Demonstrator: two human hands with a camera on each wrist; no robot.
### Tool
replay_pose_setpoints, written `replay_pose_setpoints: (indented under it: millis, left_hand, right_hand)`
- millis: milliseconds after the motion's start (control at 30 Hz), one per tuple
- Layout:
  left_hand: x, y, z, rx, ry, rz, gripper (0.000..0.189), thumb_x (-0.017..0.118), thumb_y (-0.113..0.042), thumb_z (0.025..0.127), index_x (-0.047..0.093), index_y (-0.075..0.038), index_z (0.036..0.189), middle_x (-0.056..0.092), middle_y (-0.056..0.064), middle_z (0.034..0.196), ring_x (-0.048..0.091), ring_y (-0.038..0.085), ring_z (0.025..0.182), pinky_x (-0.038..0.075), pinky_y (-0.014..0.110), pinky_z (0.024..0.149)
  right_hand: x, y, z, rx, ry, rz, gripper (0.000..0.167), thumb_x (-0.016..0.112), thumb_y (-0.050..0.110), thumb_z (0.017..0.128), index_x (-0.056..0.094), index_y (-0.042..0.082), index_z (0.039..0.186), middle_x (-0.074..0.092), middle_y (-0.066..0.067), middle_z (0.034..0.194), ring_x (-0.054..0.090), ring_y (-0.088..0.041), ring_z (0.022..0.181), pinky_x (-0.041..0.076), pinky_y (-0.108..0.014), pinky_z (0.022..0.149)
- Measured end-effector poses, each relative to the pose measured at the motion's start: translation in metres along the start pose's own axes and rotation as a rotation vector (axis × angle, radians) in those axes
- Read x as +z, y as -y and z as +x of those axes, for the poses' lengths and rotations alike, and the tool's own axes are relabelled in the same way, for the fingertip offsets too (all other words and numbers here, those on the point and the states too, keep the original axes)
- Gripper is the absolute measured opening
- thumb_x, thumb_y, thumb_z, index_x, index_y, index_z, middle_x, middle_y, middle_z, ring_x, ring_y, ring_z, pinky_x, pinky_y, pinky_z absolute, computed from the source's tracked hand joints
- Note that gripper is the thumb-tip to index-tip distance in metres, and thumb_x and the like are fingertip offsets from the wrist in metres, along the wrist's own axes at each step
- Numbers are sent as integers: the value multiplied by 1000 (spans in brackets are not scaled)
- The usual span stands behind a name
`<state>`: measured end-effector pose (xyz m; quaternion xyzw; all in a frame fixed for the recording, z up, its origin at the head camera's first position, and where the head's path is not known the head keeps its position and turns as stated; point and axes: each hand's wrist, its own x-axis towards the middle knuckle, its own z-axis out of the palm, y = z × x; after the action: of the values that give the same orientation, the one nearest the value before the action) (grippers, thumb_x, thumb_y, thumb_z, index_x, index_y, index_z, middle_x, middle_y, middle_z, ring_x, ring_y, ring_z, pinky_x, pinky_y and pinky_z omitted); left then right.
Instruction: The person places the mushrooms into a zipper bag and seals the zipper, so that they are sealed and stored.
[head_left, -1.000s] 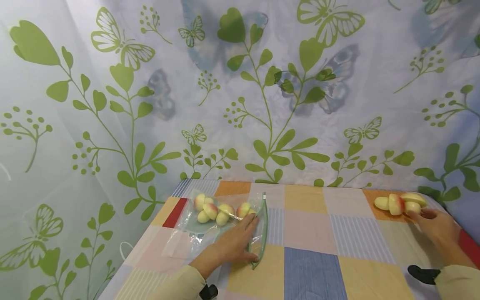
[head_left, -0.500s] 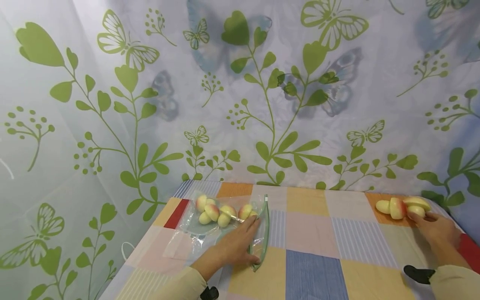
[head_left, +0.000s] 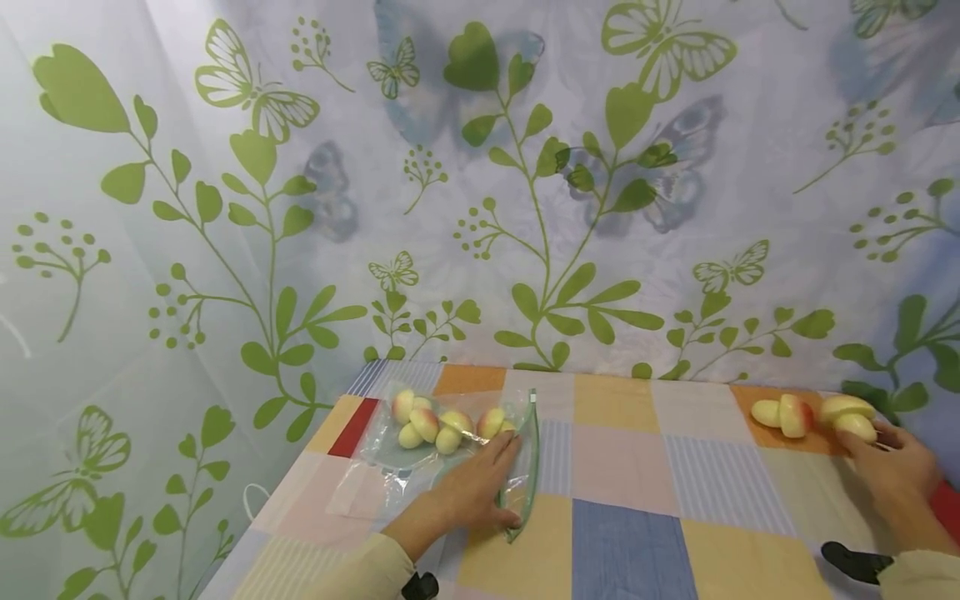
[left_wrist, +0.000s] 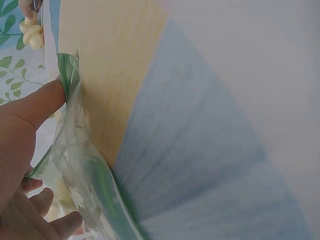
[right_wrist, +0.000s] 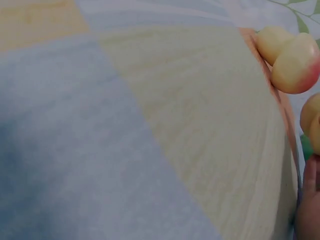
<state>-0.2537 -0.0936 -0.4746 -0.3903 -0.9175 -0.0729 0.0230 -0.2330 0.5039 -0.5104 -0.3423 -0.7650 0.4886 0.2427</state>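
In the head view, a clear zip bag with a green seal lies at the left of the table, three yellow-and-red toy mushrooms inside. My left hand rests on its mouth end, fingers spread; in the left wrist view the thumb touches the green zip edge. At the far right, my right hand pinches the stem of a toy mushroom between thumb and fingers. Another toy mushroom lies just left of it, apart. Only part of the right hand shows in the right wrist view.
A patchwork cloth covers the table. A curtain with leaves and butterflies hangs right behind its back edge and along the left side. Black straps show near both wrists.
My right hand has moved slightly right with its toy mushroom, opening a gap from the other one. My left hand and the bag stay where they were.
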Motion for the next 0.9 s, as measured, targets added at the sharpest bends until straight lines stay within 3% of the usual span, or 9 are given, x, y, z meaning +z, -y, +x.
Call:
replay_pose_setpoints:
  millis: [67, 133, 233, 300, 367, 500, 633, 767, 900]
  left_hand:
    - [0, 0, 0, 5, -2, 5, 118, 87, -53, 79, 23, 3, 161, 27, 18, 164, 41, 30, 144, 40, 35, 113]
    - [0, 1, 0, 11, -6, 8, 118, 87, -53, 79, 23, 3, 161, 27, 19, 164, 41, 30, 144, 40, 35, 113]
    - [0, 1, 0, 12, -19, 4, 118, 87, -53, 79, 23, 3, 161, 27, 19, 164, 42, 30, 143, 41, 35, 112]
    - [0, 1, -1, 10, -22, 0, 118, 88, -52, 78, 23, 3, 161, 28, 19, 164, 43, 31, 142, 42, 36, 111]
    - [1, 1, -1, 10, -25, 1, 118, 88, -52, 78, 24, 3, 161, 29, 18, 163, 45, 31, 141, 43, 36, 110]
    - [1, 1, -2, 17, -30, 4, 118, 88, -52, 78, 24, 4, 160, 28, 18, 163, 46, 30, 140, 44, 35, 110]
    - [2, 1, -2, 23, -29, -2, 118, 87, -52, 79, 23, 4, 160, 27, 19, 163, 44, 31, 142, 43, 35, 110]
    - [1, 0, -3, 18, -23, -4, 118, 87, -52, 79, 23, 4, 160, 27, 19, 163, 44, 31, 141, 44, 35, 110]
    - [0, -1, -2, 10, -19, -4, 119, 88, -52, 78, 23, 4, 161, 26, 18, 163, 46, 30, 140, 45, 34, 109]
  right_hand:
    - [-2, 1, -1, 43, -8, 89, 27, 73, 21, 90, 64, 24, 115, 42, 33, 79, 41, 12, 66, 39, -10, 50]
    - [-3, 1, -2, 62, -15, 166, 31, 73, 16, 89, 59, 38, 105, 45, 29, 83, 43, 11, 67, 40, -9, 50]
    - [-5, 2, -2, 65, -33, 227, 37, 73, 13, 88, 55, 44, 99, 47, 27, 84, 45, 10, 70, 40, -8, 50]
    - [-6, 3, -2, 65, -46, 179, 33, 72, 16, 89, 57, 41, 105, 46, 26, 88, 43, 10, 73, 39, -9, 51]
    - [-8, 5, -3, 65, -37, 98, 34, 70, 21, 91, 61, 30, 122, 50, 18, 96, 41, 8, 76, 38, -9, 52]
    - [-14, 12, -7, 77, 7, -34, 72, 65, 28, 94, 40, 3, 157, 53, -9, 118, 42, 2, 83, 38, -12, 52]
    - [-19, 20, -8, 67, 14, -108, 75, 58, 28, 95, 33, -2, 159, 49, -24, 125, 45, -10, 84, 37, -15, 55]
    - [-20, 22, -10, 51, 4, -179, 73, 57, 28, 97, 33, 0, 160, 44, -30, 148, 49, -36, 106, 41, -24, 76]
    - [-21, 19, -12, 55, -15, -131, 71, 59, 28, 98, 35, 5, 160, 49, -15, 144, 48, -29, 124, 40, -22, 89]
